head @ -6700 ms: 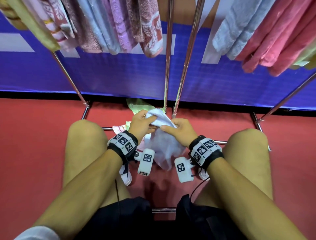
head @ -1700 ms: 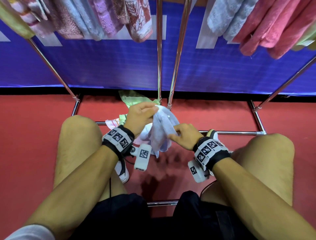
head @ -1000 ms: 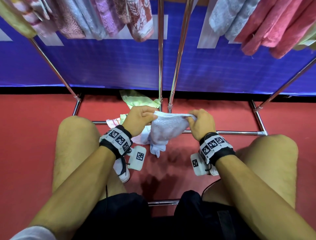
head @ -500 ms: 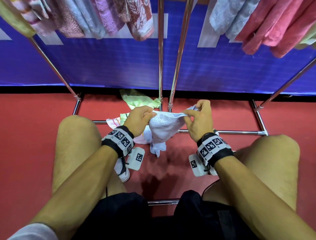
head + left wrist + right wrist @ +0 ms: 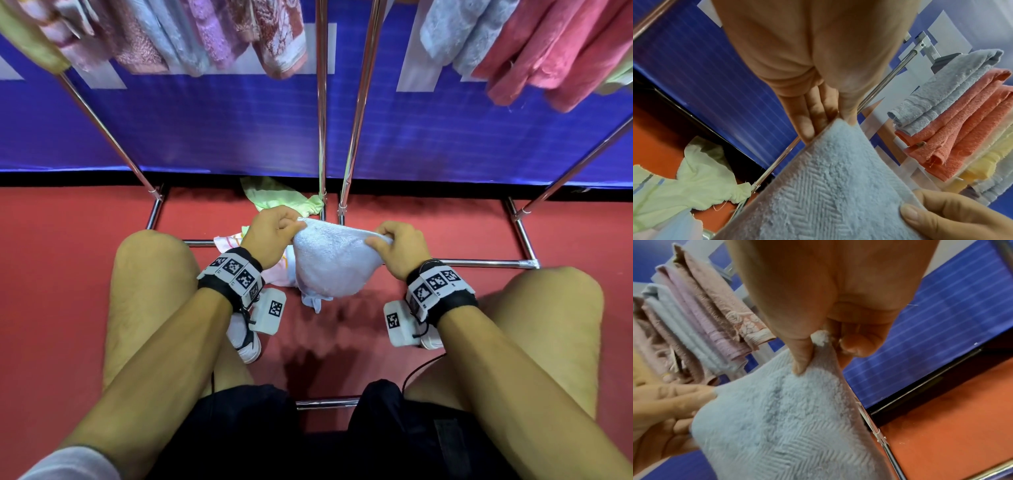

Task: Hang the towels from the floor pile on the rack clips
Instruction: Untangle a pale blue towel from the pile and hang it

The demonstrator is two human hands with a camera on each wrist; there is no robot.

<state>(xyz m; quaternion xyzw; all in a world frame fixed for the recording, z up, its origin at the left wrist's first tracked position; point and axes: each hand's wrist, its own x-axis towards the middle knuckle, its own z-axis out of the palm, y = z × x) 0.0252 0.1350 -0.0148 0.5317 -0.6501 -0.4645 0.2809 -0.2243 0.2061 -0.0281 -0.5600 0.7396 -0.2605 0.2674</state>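
Many towels [image 5: 212, 37] already hang at twelve o'clock. The left hand [image 5: 272, 238] and right hand [image 5: 399, 251] pinch a light blue towel [image 5: 330, 263] stretched between them; the floor pile [image 5: 274, 200] remains.

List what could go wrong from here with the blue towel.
The left hand and right hand only pinch the blue towel at its top corners, so a corner may slip on the lift. Its hanging tail may drag the floor pile. The rack already looks crowded; a free clip may be hard to reach.
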